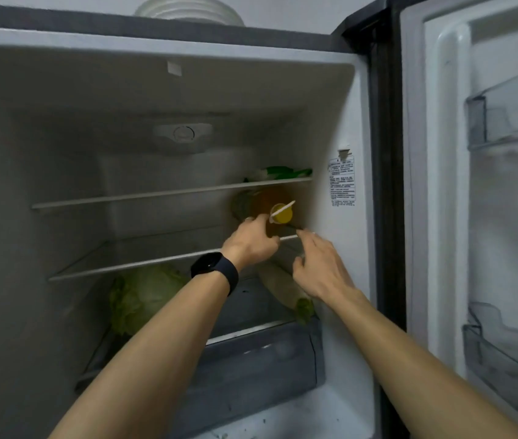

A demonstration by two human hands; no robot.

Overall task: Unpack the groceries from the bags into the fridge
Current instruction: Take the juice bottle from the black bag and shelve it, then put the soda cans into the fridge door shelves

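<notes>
Fridge [340, 122] stands open, partly stocked: a cabbage [143, 296] and a white radish [283, 283] lie under the middle shelf [131, 264]. On that shelf an orange bottle [268, 200] lies on its side, with the left hand [251, 242] curling its grip round it. The right hand [321, 270] is just beside, grip apart. A green packet [280, 173] sits above. No bags are in view, so what remains cannot be told.

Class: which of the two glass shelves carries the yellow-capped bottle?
The lower shelf: the bottle rests on it, gripped by the left hand; the upper shelf bears a green packet.
</notes>
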